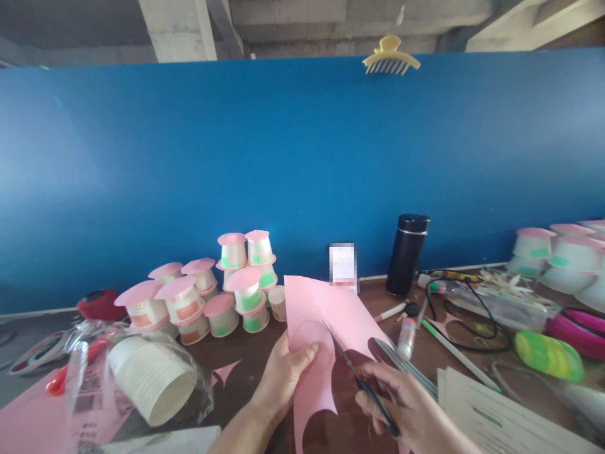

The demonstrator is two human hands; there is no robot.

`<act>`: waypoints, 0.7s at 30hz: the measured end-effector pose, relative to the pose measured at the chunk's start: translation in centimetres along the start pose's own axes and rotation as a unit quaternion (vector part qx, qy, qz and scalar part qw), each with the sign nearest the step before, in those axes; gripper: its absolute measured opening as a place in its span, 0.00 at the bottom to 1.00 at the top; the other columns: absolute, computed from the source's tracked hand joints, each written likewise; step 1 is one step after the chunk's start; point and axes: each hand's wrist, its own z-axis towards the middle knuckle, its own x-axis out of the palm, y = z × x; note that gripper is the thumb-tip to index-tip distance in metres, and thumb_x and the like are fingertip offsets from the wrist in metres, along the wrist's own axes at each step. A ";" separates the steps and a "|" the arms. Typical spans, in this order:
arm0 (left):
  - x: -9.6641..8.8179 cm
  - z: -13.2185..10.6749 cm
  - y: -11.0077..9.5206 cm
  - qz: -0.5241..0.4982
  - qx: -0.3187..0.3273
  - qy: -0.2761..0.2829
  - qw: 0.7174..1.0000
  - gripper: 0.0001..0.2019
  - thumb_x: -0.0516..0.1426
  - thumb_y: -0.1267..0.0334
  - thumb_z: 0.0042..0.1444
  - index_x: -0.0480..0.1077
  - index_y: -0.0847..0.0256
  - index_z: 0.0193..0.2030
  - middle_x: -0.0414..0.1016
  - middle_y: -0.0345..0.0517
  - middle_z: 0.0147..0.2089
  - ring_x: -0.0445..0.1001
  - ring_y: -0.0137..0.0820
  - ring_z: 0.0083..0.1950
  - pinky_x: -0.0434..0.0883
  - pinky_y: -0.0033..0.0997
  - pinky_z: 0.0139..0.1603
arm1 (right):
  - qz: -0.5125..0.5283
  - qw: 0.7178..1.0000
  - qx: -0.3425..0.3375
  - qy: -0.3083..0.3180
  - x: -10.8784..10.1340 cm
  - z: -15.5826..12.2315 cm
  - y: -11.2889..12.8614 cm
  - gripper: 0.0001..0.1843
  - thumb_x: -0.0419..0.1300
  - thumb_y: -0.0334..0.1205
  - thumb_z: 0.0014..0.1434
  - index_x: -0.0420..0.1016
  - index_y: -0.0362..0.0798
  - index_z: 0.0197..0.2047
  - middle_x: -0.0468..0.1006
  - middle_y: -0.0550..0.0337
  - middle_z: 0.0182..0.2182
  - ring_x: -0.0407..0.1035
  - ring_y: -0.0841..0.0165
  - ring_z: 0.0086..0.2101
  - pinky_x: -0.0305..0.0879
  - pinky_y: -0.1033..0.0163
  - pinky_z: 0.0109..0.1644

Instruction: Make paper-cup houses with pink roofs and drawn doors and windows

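My left hand (283, 375) pinches a pink paper sheet (321, 318) near its lower middle, thumb on a circle drawn on the paper. My right hand (401, 400) grips a pair of scissors (352, 366), the blades pointing up and left into the sheet beside the circle. The sheet's lower edge shows curved cut-outs. Behind it, inverted paper cups topped with pink discs (208, 296) stand piled on the brown table (246, 353).
A bagged stack of white paper cups (151, 378) lies at left. A black flask (406, 255), markers, a cable, a green object (548, 354), printed sheets (501, 416) and more capped cups (558, 255) lie at right. A blue partition (283, 157) backs the table, a hair claw (391, 58) on top.
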 end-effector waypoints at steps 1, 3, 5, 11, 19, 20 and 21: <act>0.0 0.0 0.0 0.001 0.000 0.001 1.000 0.32 0.66 0.61 0.45 0.66 0.64 0.58 0.80 0.54 0.42 0.77 0.44 0.42 0.72 0.40 0.44 | -0.001 1.000 0.000 -0.001 0.0 0.0 0.0 0.24 0.66 0.57 0.50 0.73 0.43 0.36 0.66 0.68 0.20 0.59 0.79 0.18 0.53 0.72 0.22; -0.1 0.1 0.0 0.000 0.000 0.001 1.000 0.32 0.67 0.61 0.44 0.67 0.64 0.57 0.79 0.55 0.42 0.77 0.44 0.42 0.72 0.40 0.44 | -0.008 1.000 0.000 -0.002 -0.1 -0.1 0.2 0.23 0.65 0.56 0.51 0.73 0.43 0.37 0.67 0.67 0.21 0.60 0.79 0.18 0.51 0.71 0.22; -0.2 0.2 0.1 -0.004 -0.001 -0.001 1.000 0.31 0.68 0.60 0.42 0.68 0.64 0.55 0.80 0.54 0.40 0.77 0.44 0.41 0.72 0.41 0.43 | -0.025 1.000 0.006 -0.003 -0.1 -0.2 0.7 0.23 0.65 0.56 0.51 0.74 0.43 0.38 0.67 0.66 0.21 0.61 0.78 0.18 0.51 0.71 0.22; -0.1 0.2 0.1 0.006 -0.012 -0.007 1.000 0.23 0.68 0.59 0.41 0.74 0.66 0.44 0.80 0.56 0.40 0.77 0.44 0.40 0.72 0.41 0.43 | -0.054 0.998 0.032 -0.007 0.1 -0.7 2.8 0.25 0.66 0.57 0.48 0.74 0.42 0.35 0.66 0.66 0.21 0.59 0.78 0.19 0.53 0.70 0.23; 0.3 -0.1 -0.2 -0.004 -0.016 -0.019 1.000 0.22 0.69 0.57 0.39 0.75 0.66 0.41 0.81 0.55 0.38 0.78 0.43 0.37 0.73 0.41 0.41 | -0.059 0.998 0.021 -0.005 0.0 -0.7 3.1 0.28 0.67 0.60 0.45 0.74 0.41 0.33 0.64 0.66 0.19 0.58 0.77 0.19 0.55 0.69 0.24; 0.4 -0.1 -0.3 -0.008 -0.019 -0.022 1.000 0.23 0.69 0.56 0.40 0.75 0.67 0.41 0.81 0.56 0.38 0.78 0.43 0.37 0.73 0.42 0.41 | -0.063 0.998 0.022 -0.006 0.0 -0.8 3.0 0.27 0.67 0.60 0.45 0.74 0.41 0.33 0.64 0.67 0.19 0.58 0.77 0.19 0.54 0.69 0.23; 0.5 -0.1 -0.2 -0.013 -0.024 -0.022 0.999 0.23 0.69 0.55 0.41 0.75 0.68 0.42 0.81 0.57 0.38 0.78 0.44 0.37 0.73 0.43 0.42 | -0.069 0.997 0.025 -0.006 0.1 -0.8 2.9 0.27 0.67 0.59 0.46 0.75 0.42 0.33 0.64 0.67 0.19 0.58 0.77 0.19 0.53 0.70 0.23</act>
